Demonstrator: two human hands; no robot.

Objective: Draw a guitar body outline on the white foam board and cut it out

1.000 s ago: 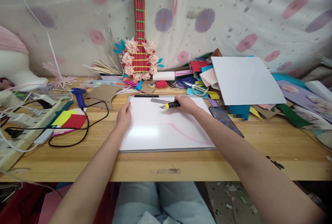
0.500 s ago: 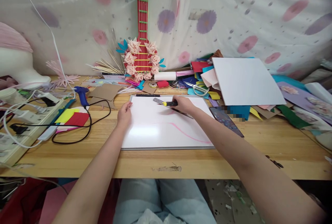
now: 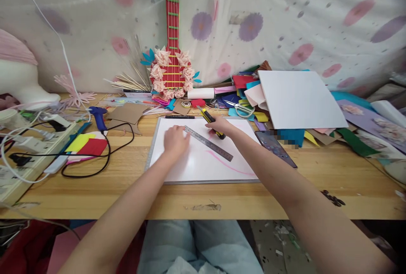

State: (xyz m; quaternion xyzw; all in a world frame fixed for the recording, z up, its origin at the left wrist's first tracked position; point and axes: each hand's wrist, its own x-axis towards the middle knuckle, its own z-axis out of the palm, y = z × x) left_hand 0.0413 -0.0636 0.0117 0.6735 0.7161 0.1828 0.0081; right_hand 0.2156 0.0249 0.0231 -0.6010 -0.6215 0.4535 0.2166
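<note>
A white board (image 3: 196, 170) with grey edges lies flat on the wooden table, a pink curved line drawn across its right half. My right hand (image 3: 221, 126) grips a yellow-and-black utility knife (image 3: 207, 116) over the far part of the board, the knife's front end pointing away to the left. Slantwise on the board rests a steel ruler (image 3: 209, 143), just below the knife. At the ruler's far left end is my left hand (image 3: 176, 141), slightly blurred, its fingers loosely apart; whether they touch the ruler I cannot tell.
Behind the board are a black pen (image 3: 179, 117), scissors (image 3: 242, 108) and a flower-trimmed red paper guitar (image 3: 173, 69). A phone (image 3: 275, 149) and a white panel (image 3: 301, 100) lie right. Left are a blue glue gun (image 3: 99, 117), looping cable and power strip (image 3: 68, 132).
My left hand has moved from the board's left edge inward to the ruler's end. The ruler has come down onto the board, out of my right hand, which keeps the utility knife.
</note>
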